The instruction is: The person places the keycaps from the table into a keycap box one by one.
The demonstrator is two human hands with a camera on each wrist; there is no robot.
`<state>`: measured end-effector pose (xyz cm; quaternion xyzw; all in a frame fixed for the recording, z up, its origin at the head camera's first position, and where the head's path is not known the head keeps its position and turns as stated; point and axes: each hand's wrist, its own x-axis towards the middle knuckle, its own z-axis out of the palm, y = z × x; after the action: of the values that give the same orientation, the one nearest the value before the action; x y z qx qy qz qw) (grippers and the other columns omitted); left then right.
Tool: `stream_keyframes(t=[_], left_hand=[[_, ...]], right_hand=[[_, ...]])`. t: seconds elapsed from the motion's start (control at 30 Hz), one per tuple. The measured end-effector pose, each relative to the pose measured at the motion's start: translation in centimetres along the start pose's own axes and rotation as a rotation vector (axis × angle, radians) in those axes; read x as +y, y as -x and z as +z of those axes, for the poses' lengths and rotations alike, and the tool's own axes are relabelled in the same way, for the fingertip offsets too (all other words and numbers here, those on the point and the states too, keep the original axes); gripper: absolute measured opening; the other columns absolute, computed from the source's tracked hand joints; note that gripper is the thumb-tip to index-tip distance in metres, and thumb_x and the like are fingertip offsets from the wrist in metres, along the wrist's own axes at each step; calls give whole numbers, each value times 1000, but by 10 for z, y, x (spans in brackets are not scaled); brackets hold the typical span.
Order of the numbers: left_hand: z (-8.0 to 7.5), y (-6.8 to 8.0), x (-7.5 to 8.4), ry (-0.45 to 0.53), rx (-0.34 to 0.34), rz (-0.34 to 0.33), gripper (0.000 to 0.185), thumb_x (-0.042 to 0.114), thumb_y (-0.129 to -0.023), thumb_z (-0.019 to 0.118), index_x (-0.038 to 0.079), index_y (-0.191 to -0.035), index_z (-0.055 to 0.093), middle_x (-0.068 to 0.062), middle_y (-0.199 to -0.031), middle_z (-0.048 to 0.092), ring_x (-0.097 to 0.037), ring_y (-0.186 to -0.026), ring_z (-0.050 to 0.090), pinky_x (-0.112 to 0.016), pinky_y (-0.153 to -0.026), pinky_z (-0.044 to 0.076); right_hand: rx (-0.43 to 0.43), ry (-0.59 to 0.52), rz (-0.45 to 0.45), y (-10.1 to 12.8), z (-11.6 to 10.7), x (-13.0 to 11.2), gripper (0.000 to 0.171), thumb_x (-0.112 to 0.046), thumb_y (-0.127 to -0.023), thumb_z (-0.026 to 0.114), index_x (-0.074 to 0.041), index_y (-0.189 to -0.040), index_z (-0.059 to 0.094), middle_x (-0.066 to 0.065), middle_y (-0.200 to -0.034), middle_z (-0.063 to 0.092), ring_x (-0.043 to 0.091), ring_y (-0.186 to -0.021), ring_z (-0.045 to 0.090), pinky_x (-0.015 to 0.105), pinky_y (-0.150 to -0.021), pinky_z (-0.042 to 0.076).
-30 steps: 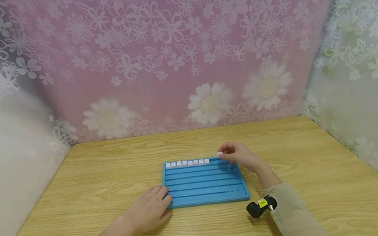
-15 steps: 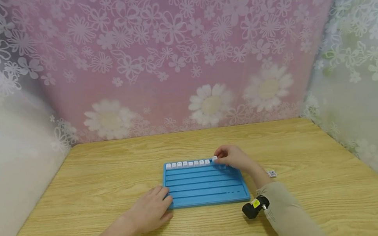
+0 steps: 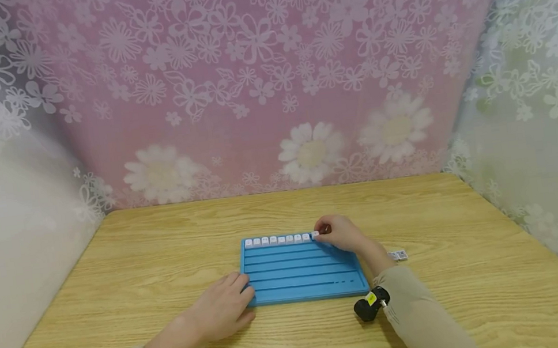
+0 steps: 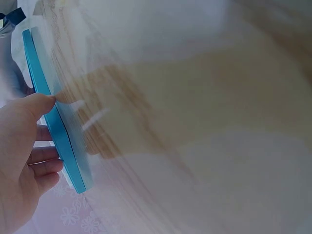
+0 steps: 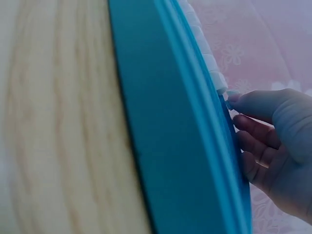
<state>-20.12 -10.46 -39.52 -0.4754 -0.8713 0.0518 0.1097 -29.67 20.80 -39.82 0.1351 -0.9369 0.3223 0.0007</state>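
Looking down from the head camera, you are working your right hand (image 3: 341, 234) at the far edge of the blue slotted tray (image 3: 303, 275), fingertips curled together and pinching a small white tile (image 3: 316, 234) at the end of the row of white tiles (image 3: 277, 240) in the farthest slot. About eight tiles are already sitting there side by side, running from the tray's left end to roughly its middle; the one under your fingers is joining them, though whether it is fully seated is too small to tell. The remaining slots nearer you are lying unfilled, so most of the tray is left to do, I judge. Your left hand (image 3: 222, 308) is resting on the wooden table (image 3: 163, 252), fingers relaxed and touching the tray's near-left corner. One more loose tile (image 3: 399, 255) is waiting on the table just right of the tray.

Turning to the left wrist view, your left hand (image 4: 22, 156) is pressing its thumb against the tray's edge (image 4: 61, 134), the other fingers loosely bent beneath.

Moving to the right wrist view, your right hand (image 5: 273, 141) is closing its fingertips on the last tile (image 5: 228, 95) beside the row (image 5: 204, 53), along the tray's rim (image 5: 195, 136).
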Motion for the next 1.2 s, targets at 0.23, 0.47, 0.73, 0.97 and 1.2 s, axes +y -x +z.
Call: stream_keyframes(t=[0.23,0.47,0.73,0.97,1.2], left_hand=[[-3,0,1,-6,-6,6,33,38,-89,59,7,-100,59,-8,-105,52,-21,-96,48,-35,-89,44],[-4,0,1,-8,-4,4,33,38,-89,59,7,-100,59,-7,-104,52,-21,-96,47,-35,-89,44],[-3,0,2,-17,-4,7,32,38,-88,59,8,-99,59,-7,-103,52,-20,-96,48,-35,-89,44],[0,0,1,-16,-13,-7,33,39,-89,59,9,-100,58,-7,-106,53,-21,-98,48,-35,-92,43],[-1,0,0,-17,0,1,32,38,-88,60,8,-100,58,-7,-105,52,-21,-98,48,-36,-90,43]], right_hand=[[23,45,-9,0,4,1,12,-13,-84,68,-6,-93,65,4,-88,56,19,-81,48,33,-71,44],[31,73,-15,-2,6,1,13,-12,-81,70,-6,-92,65,3,-88,55,19,-79,48,34,-70,44],[26,67,7,-1,7,-2,14,-10,-80,72,-6,-92,65,4,-88,54,19,-79,49,34,-71,45],[23,67,8,-1,6,-4,14,-10,-79,72,-6,-91,65,4,-86,54,19,-79,48,35,-71,44],[22,69,20,-2,6,-4,14,-10,-79,73,-8,-91,64,3,-85,52,19,-79,47,34,-70,43]])
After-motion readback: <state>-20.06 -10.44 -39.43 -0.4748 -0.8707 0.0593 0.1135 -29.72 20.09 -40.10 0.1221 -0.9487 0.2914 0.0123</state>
